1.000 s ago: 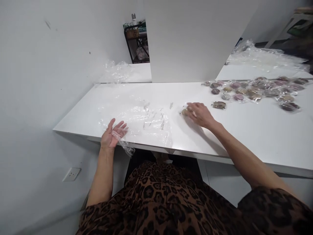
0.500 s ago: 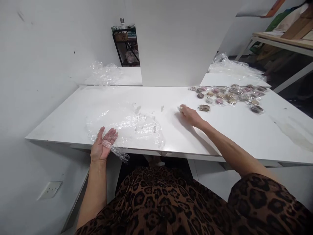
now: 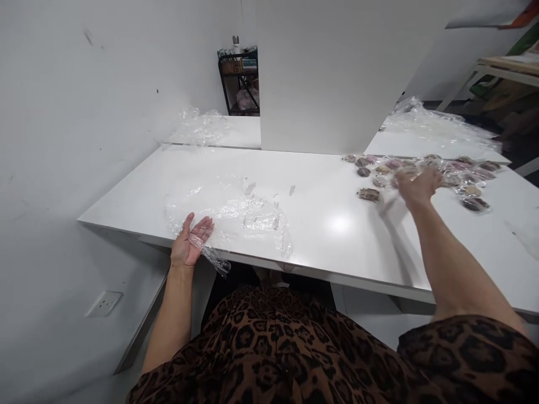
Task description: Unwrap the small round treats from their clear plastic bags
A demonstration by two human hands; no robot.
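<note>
My left hand [image 3: 194, 240] is palm up at the table's front edge, its fingers and thumb apart. A strip of clear plastic film [image 3: 215, 260] lies across the palm and dangles over the edge. Beyond it a wide sheet of clear plastic film [image 3: 236, 210] is spread on the white table. My right hand [image 3: 421, 185] is over the group of small wrapped pieces [image 3: 474, 174] at the right, smeared by motion; whether it grips one is hidden. These pieces are round, brown, pink and tan. One brown wrapped piece [image 3: 369, 194] lies apart, nearer me.
A tall white panel [image 3: 332, 78] stands at the table's back. Crumpled clear plastic [image 3: 202, 126] sits behind on the left, and more clear plastic [image 3: 438, 126] behind on the right. The white wall [image 3: 84, 140] borders the left side. A black shelf rack [image 3: 229, 84] stands farther back.
My right hand has moved right, from the bare middle of the table to the wrapped pieces. My left hand stays under the film. The view has turned slightly left.
</note>
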